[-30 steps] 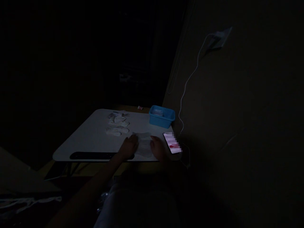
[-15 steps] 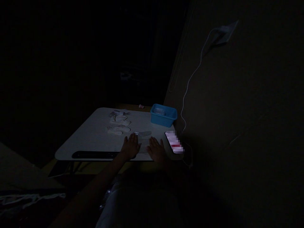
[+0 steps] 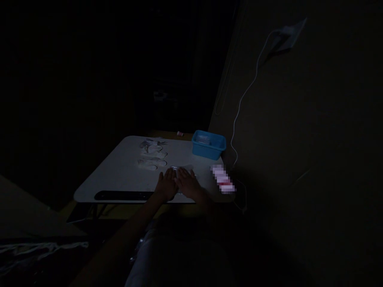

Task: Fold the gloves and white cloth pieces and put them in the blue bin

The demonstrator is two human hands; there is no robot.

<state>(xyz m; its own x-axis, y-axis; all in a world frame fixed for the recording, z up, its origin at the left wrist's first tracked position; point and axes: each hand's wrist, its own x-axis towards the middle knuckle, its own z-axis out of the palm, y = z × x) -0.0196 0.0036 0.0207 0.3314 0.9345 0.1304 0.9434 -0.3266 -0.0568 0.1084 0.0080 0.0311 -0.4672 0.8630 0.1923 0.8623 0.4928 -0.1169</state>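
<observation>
The left hand and right hand lie side by side on clear plastic atop the white bench, each grip wide and palm-down.

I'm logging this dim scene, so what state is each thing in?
Clear plastic, partly hidden
Left hand, open over the plastic
Right hand, open over the plastic
Phone, screen lit
Blue basin, upright, translucent packet inside
White cable, hanging from wall plate
White crumpled pieces, lying on table

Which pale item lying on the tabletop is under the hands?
The shiny item between the phone and the other pale items, beneath the left hand and right hand; those others lie farther left, untouched.
</observation>
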